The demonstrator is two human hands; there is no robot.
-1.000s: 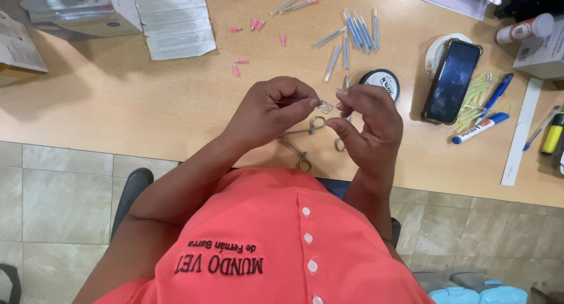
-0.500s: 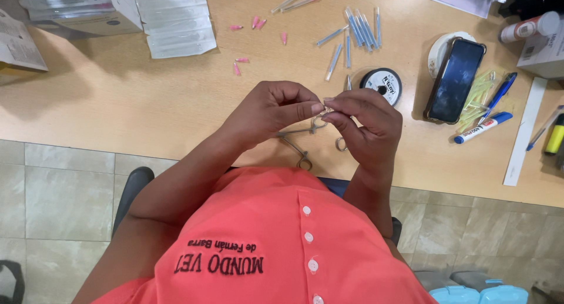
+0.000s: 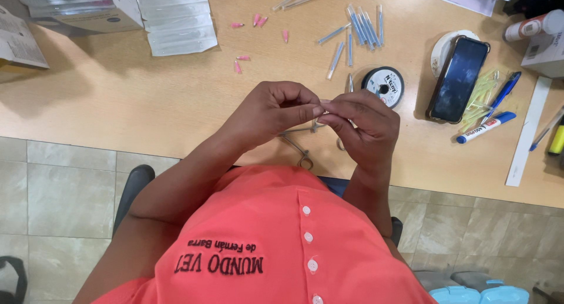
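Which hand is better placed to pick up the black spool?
Right. The right hand is just beside the spool; the left hand is farther, on the other side. Both pinch something tiny.

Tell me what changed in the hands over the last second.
The left hand and right hand closed together: a second ago a small gap separated their fingertips, now they pinch together at one point above the metal forceps. What they pinch is too small to tell. The forceps, thread spool and phone stayed put.

Fingertips of left hand (image 3: 276, 113) and right hand (image 3: 361, 125) now pinched together.
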